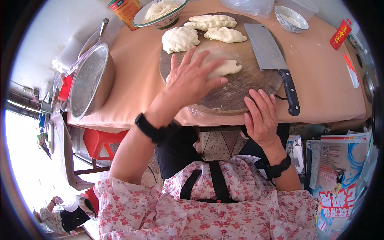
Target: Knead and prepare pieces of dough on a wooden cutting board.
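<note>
My left hand [192,82] is spread over a flattened piece of pale dough [229,69] on a round wooden board [236,94]. Its fingers are apart and slightly blurred, and they hide the dough's left part; I cannot tell whether the palm presses on it. My right hand [262,118] rests at the board's near right edge with its fingers stretched out, holding nothing. Beside it lies a cleaver [264,48], its black handle pointing toward me. At the far side of the board sit a rounded dough lump [180,39], a folded dough piece [225,35] and longer dough pieces [212,21].
A large metal bowl [106,60] stands tilted-looking at the left. Farther back are a bowl of pale shreds [160,11], an orange can [125,14] and a small bowl of white powder [291,19]. A red packet [341,34] lies right; a red stool [102,142] stands below the table.
</note>
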A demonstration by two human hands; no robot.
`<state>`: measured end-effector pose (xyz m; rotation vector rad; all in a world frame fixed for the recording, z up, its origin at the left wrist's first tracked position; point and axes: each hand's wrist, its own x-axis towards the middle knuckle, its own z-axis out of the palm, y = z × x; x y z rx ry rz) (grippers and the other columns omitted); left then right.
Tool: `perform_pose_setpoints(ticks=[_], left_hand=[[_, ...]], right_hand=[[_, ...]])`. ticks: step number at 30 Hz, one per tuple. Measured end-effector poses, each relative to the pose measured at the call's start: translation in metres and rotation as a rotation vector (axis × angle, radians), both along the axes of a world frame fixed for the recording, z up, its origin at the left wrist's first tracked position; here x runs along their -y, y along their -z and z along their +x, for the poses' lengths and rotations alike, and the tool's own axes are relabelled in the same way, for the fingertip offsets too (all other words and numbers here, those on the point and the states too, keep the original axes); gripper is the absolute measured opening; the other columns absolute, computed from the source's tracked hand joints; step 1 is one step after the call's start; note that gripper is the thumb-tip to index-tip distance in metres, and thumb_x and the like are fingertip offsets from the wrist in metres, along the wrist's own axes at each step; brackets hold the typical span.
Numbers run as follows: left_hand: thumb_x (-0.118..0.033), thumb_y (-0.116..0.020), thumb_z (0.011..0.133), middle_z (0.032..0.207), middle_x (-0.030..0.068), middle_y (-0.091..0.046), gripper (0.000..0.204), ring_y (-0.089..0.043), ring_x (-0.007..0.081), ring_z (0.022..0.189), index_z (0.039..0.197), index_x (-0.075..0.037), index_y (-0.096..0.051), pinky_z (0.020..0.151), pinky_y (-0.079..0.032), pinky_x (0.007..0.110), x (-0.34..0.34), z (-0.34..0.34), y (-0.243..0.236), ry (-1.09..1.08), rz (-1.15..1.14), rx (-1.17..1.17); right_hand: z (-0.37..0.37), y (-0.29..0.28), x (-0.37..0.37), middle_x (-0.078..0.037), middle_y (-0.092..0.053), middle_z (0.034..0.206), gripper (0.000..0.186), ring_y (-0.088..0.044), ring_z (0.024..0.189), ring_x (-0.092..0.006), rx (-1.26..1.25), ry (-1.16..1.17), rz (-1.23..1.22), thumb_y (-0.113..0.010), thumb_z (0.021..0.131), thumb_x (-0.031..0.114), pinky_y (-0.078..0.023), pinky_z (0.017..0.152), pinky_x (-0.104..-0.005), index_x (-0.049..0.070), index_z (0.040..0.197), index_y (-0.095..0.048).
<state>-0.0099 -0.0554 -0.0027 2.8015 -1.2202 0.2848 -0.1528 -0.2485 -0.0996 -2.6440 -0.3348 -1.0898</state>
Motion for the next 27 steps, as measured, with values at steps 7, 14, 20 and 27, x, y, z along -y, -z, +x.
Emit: perform_pose_setpoints(ticks=[7, 14, 20, 27], left_hand=[[-0.061, -0.052, 0.091, 0.145, 0.0142, -0.044, 0.071, -0.035, 0.0364, 0.138, 0.141, -0.012, -0.044, 0.106, -0.027, 0.066, 0.001, 0.015, 0.003, -0.125, -0.023, -0.042], [-0.026, -0.067, 0.087, 0.131, 0.0130, -0.052, 0.056, -0.045, 0.0351, 0.126, 0.137, -0.013, -0.047, 0.102, -0.036, 0.057, -0.023, -0.033, 0.002, 0.055, -0.061, 0.000], [-0.005, -0.071, 0.076, 0.109, 0.0106, -0.062, 0.043, -0.057, 0.0324, 0.107, 0.118, -0.012, -0.063, 0.092, -0.046, 0.042, -0.030, -0.018, -0.009, 0.081, -0.285, -0.096], [-0.012, -0.079, 0.071, 0.107, 0.0111, -0.061, 0.048, -0.058, 0.0313, 0.104, 0.116, -0.011, -0.064, 0.089, -0.049, 0.041, -0.019, -0.016, -0.027, 0.057, -0.390, 0.156]], right_hand=[[0.002, -0.001, -0.001, -0.011, -0.055, 0.136, 0.034, -0.049, 0.130, -0.0298, 0.004, -0.016, 0.006, -0.053, 0.094, 0.018, -0.029, 0.114, -0.0463, 0.006, 0.125, -0.061], [0.001, 0.001, 0.001, -0.011, -0.055, 0.136, 0.034, -0.049, 0.130, -0.0299, 0.011, -0.007, 0.005, -0.053, 0.094, 0.017, -0.029, 0.114, -0.0461, 0.006, 0.124, -0.062], [0.003, 0.001, 0.000, -0.011, -0.055, 0.136, 0.034, -0.049, 0.129, -0.0298, 0.018, -0.017, 0.016, -0.054, 0.093, 0.017, -0.030, 0.113, -0.0460, 0.007, 0.124, -0.062], [0.001, 0.003, 0.002, -0.011, -0.055, 0.136, 0.035, -0.049, 0.129, -0.0297, 0.015, -0.015, 0.018, -0.054, 0.093, 0.018, -0.029, 0.113, -0.0463, 0.007, 0.125, -0.061]])
